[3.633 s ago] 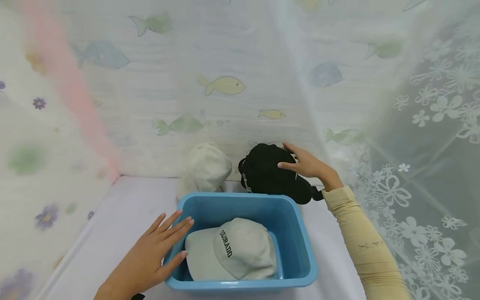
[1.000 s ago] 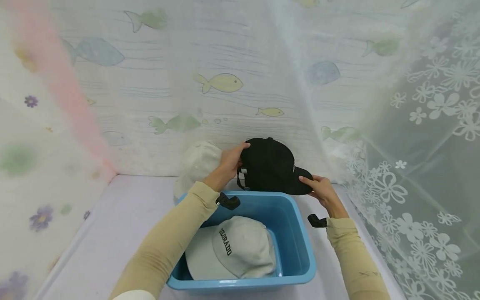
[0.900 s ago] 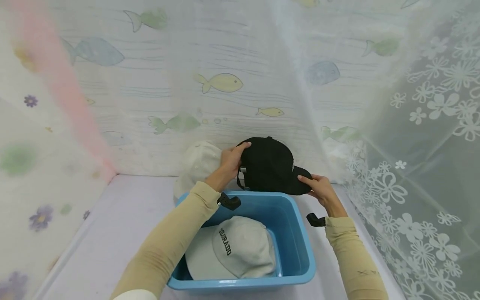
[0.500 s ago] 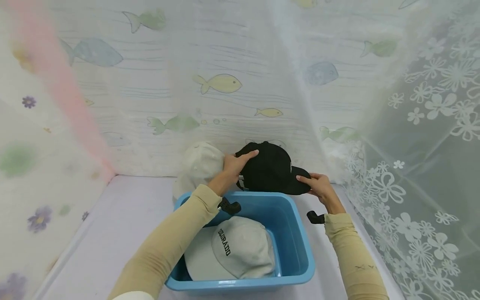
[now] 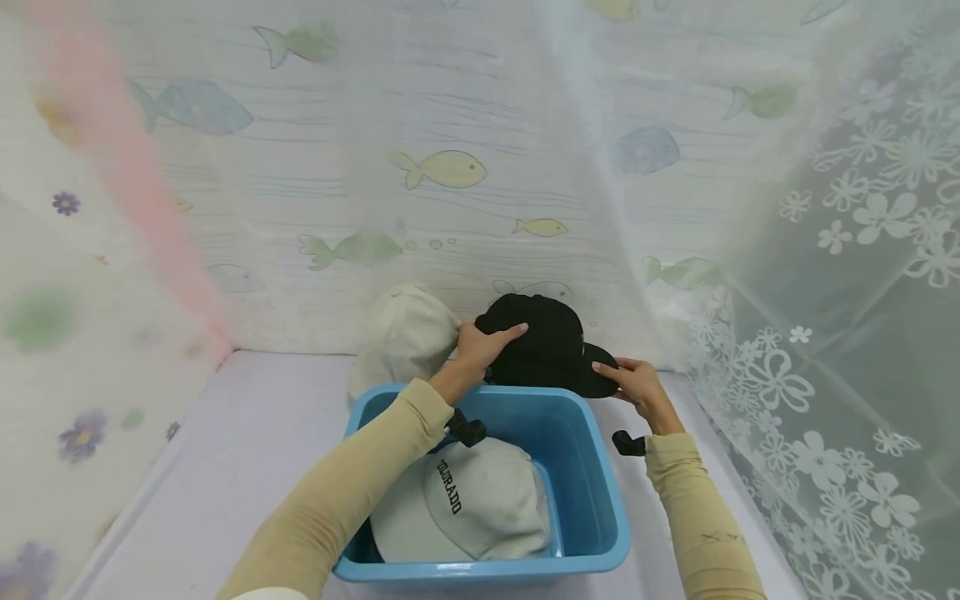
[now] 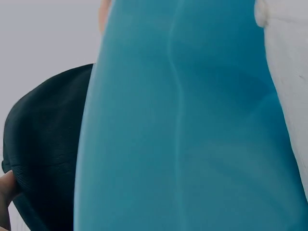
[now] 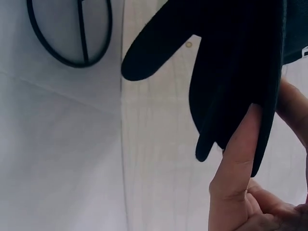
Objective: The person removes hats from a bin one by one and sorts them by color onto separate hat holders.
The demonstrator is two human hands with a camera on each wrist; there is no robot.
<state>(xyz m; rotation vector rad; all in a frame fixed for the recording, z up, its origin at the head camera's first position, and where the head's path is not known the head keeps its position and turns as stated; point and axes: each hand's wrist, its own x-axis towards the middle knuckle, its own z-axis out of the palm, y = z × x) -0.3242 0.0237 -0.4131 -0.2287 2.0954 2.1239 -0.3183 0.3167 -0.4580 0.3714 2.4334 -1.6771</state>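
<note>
Behind the blue basin (image 5: 585,458), both hands hold a black cap (image 5: 543,337), its brim pointing right. The left hand (image 5: 478,350) grips the back of the crown, thumb over the near side. The right hand (image 5: 637,385) pinches the brim. The right wrist view shows fingers (image 7: 238,154) on either side of the brim's edge, beneath the dark cap (image 7: 231,72). Inside the basin lies a pale cap (image 5: 498,500) with dark lettering, partly covered by the left forearm. The left wrist view is mostly basin wall (image 6: 134,125), with the black cap (image 6: 48,139) beyond its rim.
A cream cap (image 5: 405,337) rests against the fish-patterned curtain (image 5: 337,200) at the back, left of the black cap. A white cloth (image 5: 247,417) covers the surface. A sheer floral curtain (image 5: 862,350) hangs at right. The right wrist view has a dark oval loop (image 7: 110,29).
The left hand has left the basin's side and taken hold of the black cap; the right hand has shifted to its brim. The cap has turned upright and, lately, dropped slightly.
</note>
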